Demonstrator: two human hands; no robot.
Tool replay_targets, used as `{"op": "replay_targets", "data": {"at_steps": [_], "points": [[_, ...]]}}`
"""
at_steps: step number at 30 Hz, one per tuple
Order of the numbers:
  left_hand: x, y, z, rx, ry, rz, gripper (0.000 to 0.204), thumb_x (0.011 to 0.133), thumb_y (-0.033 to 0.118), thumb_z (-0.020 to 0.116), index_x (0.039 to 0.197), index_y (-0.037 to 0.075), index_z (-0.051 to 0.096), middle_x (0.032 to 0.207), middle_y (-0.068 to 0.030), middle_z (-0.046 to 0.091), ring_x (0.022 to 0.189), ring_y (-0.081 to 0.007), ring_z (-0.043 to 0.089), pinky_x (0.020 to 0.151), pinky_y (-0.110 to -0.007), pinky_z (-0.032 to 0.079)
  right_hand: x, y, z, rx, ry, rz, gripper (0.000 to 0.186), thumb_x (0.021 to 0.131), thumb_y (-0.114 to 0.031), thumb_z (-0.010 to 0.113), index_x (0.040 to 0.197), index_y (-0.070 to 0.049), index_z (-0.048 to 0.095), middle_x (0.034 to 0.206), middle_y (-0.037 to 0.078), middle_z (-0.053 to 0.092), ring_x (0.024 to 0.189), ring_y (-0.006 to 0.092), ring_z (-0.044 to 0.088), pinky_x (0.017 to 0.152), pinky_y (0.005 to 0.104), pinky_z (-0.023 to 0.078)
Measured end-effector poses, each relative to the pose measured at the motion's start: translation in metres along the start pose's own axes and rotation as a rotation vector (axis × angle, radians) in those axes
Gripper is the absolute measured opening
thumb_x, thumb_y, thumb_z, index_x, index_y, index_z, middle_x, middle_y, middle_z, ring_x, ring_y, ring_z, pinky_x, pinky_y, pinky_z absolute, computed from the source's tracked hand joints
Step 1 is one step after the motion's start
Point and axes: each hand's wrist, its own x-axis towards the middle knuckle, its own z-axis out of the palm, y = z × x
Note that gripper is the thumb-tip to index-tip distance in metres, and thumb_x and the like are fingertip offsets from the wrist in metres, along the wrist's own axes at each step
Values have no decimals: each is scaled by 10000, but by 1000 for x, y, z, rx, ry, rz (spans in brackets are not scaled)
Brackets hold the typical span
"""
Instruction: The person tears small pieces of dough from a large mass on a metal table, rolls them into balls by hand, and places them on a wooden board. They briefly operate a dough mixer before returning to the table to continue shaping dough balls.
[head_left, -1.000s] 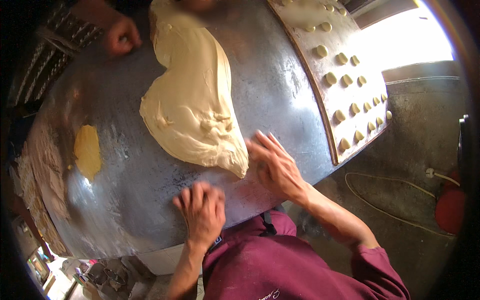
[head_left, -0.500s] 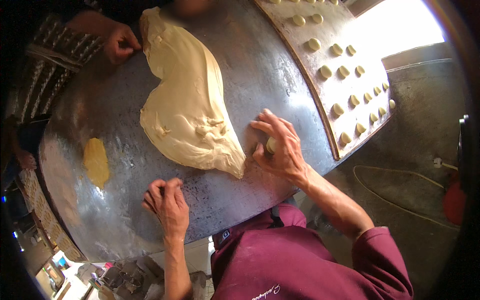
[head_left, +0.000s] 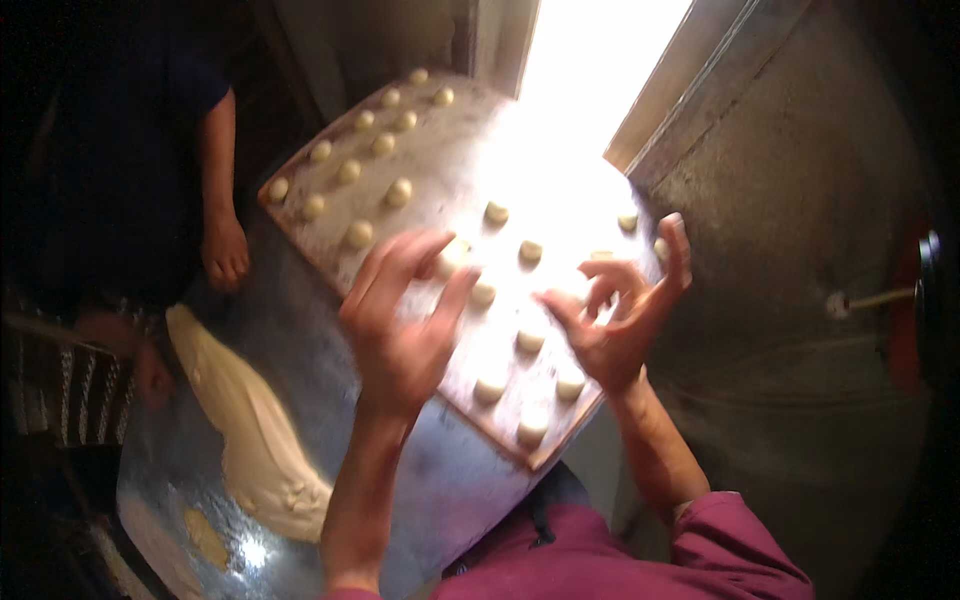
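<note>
Left grip [head_left: 395,320] over board [head_left: 455,150] — thumb and fingers apart around dough ball [head_left: 453,257], cannot tell if pinching. Right grip [head_left: 622,335] over board too, fingers bent — glare hides any hold. More balls [head_left: 399,192] spread on board; long dough piece [head_left: 255,430] on desk [head_left: 430,480].

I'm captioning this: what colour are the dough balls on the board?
The dough balls are pale cream, showing best in the head view.

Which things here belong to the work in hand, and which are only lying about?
In the work: small round cream dough balls; flat pale brown-edged board under them; probably the large pale-yellow dough mass and smooth grey table.

Apparently lying about: thin pale cable; dark-red object, shape unclear.
</note>
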Motion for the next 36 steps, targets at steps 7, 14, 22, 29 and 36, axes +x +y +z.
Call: {"op": "replay_targets", "data": {"at_steps": [7, 14, 22, 29, 36], "points": [[118, -52, 164, 369, -431, 303, 492, 926, 499, 647, 1183, 81, 688, 1378, -216, 516, 1099, -289, 628, 914, -433, 548, 124, 88, -22, -578, -225, 103, 533, 1005, -448, 504, 1350, -63, 374, 584, 19, 463, 457, 151, 469, 460, 323, 413], [-51, 25, 23, -246, -332, -146, 451, 926, 238, 693, 1323, 73, 558, 1485, -201, 417, 1140, -261, 600, 828, -343, 555, 13, -6, -51, 111, -476, 418, 252, 946, 60, 524, 1087, -56, 350, 728, -19, 405, 608, 36, 411, 539, 198, 304], [-286, 90, -170, -336, 664, -1134, 254, 885, -13, 664, 1040, 87, 489, 1330, -159, 528, 827, -122, 609, 688, -256, 526, -180, -164, 65, 216, -1218, -197, 255, 830, -93, 700, 1028, -50, 546, 870, 109, 587, 699, 353, 593, 660, 396, 474], [-285, 56, -192, -1667, 702, -1142, 518, 1008, 384, 565, 1431, 159, 369, 1483, -141, 444, 1241, -317, 539, 1039, -475, 483, -225, -221, 37, 555, -1174, 44, 313, 779, 5, 711, 979, -35, 474, 766, 111, 523, 611, 294, 569, 528, 401, 452], [-336, 38, -177, -1968, 497, -1160, 282, 1025, 345, 562, 1207, 135, 512, 982, -89, 663, 764, -248, 656, 641, -365, 525, -220, -189, -15, 337, -809, 782, 313, 905, 42, 569, 1036, -88, 316, 704, -10, 415, 582, 50, 365, 484, 257, 306]]}}
